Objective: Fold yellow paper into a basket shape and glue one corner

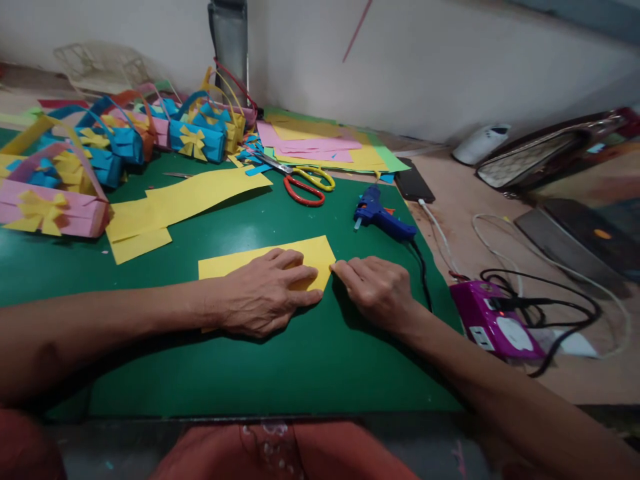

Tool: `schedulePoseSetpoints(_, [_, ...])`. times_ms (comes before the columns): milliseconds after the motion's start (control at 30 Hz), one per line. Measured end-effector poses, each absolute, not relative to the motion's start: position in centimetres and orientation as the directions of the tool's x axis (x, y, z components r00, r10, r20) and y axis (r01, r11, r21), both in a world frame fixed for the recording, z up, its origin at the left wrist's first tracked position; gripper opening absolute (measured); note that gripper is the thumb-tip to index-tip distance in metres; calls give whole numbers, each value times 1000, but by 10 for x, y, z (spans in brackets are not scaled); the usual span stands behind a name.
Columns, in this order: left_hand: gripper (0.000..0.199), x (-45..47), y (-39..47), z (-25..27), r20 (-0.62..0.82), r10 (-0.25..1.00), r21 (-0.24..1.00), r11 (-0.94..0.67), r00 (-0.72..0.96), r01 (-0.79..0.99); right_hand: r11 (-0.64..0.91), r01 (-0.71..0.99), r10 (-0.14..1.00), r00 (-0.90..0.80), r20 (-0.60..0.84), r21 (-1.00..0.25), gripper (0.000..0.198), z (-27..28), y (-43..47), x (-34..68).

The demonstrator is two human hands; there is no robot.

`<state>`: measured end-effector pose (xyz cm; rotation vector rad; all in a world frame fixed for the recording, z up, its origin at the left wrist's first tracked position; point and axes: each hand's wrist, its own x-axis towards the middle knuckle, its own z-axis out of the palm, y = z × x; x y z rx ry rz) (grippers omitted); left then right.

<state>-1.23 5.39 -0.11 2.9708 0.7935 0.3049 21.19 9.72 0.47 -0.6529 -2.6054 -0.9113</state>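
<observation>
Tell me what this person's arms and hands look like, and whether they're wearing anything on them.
The left hand and right hand are bare: no gloves, rings or watch show. The left forearm and right forearm show no sleeves. Reddish clothing appears at the bottom edge.

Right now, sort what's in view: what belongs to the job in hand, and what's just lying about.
Seemingly in the job:
yellow paper under the left hand, right hand at its tip
scissors
glue gun
coloured sheets

Probably lying about:
phone
bag
</observation>
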Motion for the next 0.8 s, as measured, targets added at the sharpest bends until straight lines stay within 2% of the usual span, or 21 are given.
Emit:
schedulePoseSetpoints(100, [35, -13, 54, -1, 185, 496, 99, -868, 848, 486, 689, 510, 341, -855, 391, 514, 27, 3, 103, 212])
schedulePoseSetpoints(300, [34, -11, 53, 0, 181, 519, 102, -855, 835, 509, 645, 603, 415, -792, 449, 468, 24, 5, 111, 213])
schedulePoseSetpoints(467, [37, -8, 54, -1, 153, 555, 73, -832, 818, 550, 744, 612, 469, -765, 442, 270, 22, 13, 88, 212])
schedulePoseSetpoints(600, [44, -8, 51, -7, 132, 578, 40, -815, 805, 578, 821, 536, 443, -816, 373, 198, 29, 13, 81, 213])
schedulePoseSetpoints(800, [61, -5, 53, -9, 63, 662, 39, -750, 747, 661, 845, 482, 404, -858, 317, 229, 31, 10, 81, 211])
